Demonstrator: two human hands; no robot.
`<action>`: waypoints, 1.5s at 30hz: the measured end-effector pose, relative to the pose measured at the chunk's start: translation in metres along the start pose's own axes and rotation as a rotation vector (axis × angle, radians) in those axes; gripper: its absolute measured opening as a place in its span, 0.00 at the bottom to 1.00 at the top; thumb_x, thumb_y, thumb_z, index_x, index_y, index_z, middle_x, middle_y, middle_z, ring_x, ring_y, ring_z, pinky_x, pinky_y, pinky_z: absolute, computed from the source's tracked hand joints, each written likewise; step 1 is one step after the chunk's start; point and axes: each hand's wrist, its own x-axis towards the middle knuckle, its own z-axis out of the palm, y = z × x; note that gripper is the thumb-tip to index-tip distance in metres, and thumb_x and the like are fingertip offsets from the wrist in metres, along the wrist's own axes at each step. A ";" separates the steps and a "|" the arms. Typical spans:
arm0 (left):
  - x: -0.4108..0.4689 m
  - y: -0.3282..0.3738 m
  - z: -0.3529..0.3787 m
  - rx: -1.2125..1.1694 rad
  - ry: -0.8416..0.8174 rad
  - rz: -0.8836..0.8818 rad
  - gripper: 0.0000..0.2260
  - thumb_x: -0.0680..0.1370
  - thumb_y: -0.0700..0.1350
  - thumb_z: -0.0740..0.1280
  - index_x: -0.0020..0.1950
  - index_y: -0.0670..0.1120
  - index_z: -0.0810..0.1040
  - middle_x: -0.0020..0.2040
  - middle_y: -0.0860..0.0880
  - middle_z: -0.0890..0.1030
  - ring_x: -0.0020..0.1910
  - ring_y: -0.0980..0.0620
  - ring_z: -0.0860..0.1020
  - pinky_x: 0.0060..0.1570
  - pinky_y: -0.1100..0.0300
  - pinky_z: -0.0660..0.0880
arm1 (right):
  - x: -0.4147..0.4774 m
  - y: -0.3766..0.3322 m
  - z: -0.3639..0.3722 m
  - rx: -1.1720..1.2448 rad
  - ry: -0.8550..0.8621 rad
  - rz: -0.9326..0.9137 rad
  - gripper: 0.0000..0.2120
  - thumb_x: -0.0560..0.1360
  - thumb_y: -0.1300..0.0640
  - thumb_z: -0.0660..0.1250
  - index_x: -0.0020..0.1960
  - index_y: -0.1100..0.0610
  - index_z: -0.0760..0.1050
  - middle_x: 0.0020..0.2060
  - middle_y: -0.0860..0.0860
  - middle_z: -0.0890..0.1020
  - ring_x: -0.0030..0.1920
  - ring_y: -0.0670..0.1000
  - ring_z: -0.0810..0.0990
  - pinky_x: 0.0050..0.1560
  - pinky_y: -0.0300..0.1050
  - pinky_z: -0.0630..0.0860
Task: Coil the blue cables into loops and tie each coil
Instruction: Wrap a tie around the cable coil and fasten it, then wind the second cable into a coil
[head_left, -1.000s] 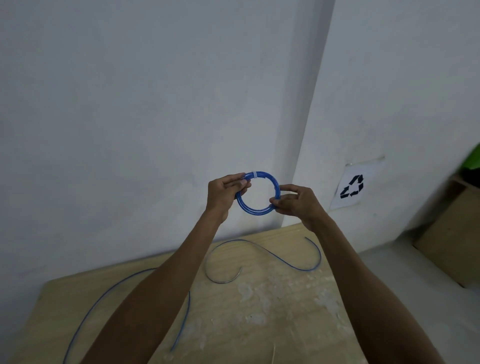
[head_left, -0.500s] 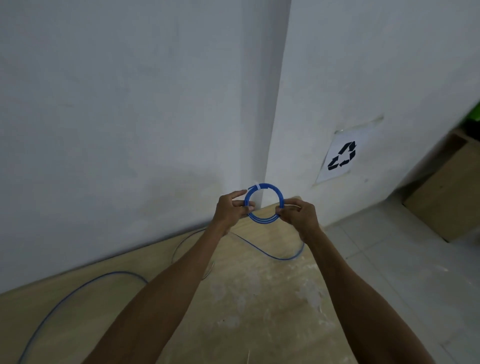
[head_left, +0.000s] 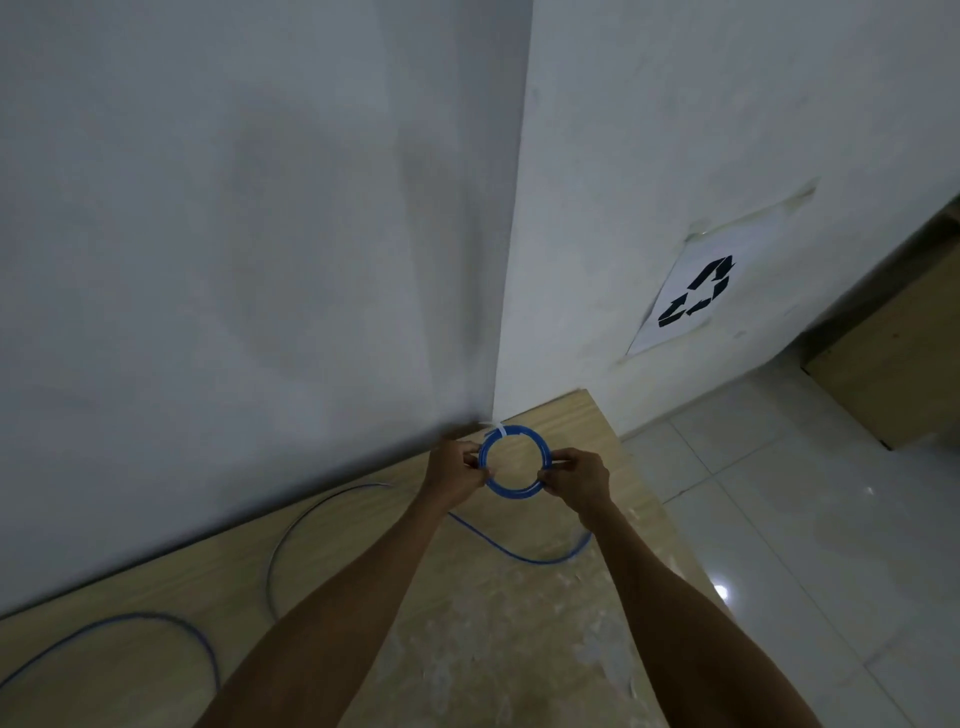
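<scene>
— What is being shown of the surface and the room?
— A pale wooden surface (head_left: 519, 639) is being seen set into a corner of white walls. A recycling sign (head_left: 693, 293) is being displayed on the right wall.
— And the edges?
— The right edge is being bordered by open tiled floor (head_left: 810, 519), with a wooden box (head_left: 893, 374) beyond. A loose blue cable (head_left: 519, 559) is lying across the surface.
— The coil?
— The blue cable coil (head_left: 511, 492), bound by a white tie (head_left: 493, 431), is being held above the far corner. It is being pinched on either side by the fingers of the left hand (head_left: 454, 475) and the right hand (head_left: 576, 480).
</scene>
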 end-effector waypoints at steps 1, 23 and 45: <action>0.005 -0.004 0.004 0.038 -0.001 0.001 0.13 0.71 0.38 0.79 0.55 0.42 0.86 0.46 0.45 0.87 0.43 0.50 0.84 0.43 0.62 0.81 | 0.006 0.005 0.002 -0.029 0.001 0.001 0.17 0.69 0.67 0.79 0.56 0.64 0.82 0.43 0.59 0.87 0.40 0.57 0.87 0.48 0.54 0.86; 0.007 -0.050 0.043 0.506 0.085 0.267 0.21 0.82 0.56 0.64 0.69 0.44 0.75 0.66 0.44 0.75 0.65 0.44 0.73 0.55 0.47 0.79 | 0.009 0.062 -0.002 -0.740 0.226 -0.485 0.13 0.78 0.63 0.68 0.62 0.61 0.80 0.61 0.57 0.82 0.62 0.59 0.77 0.49 0.54 0.82; -0.147 -0.005 -0.151 0.452 0.209 0.403 0.10 0.76 0.54 0.74 0.53 0.52 0.88 0.51 0.50 0.88 0.53 0.49 0.85 0.51 0.53 0.80 | -0.161 0.029 0.011 -0.789 0.197 -0.885 0.08 0.74 0.68 0.73 0.50 0.58 0.82 0.37 0.55 0.84 0.35 0.57 0.83 0.34 0.51 0.80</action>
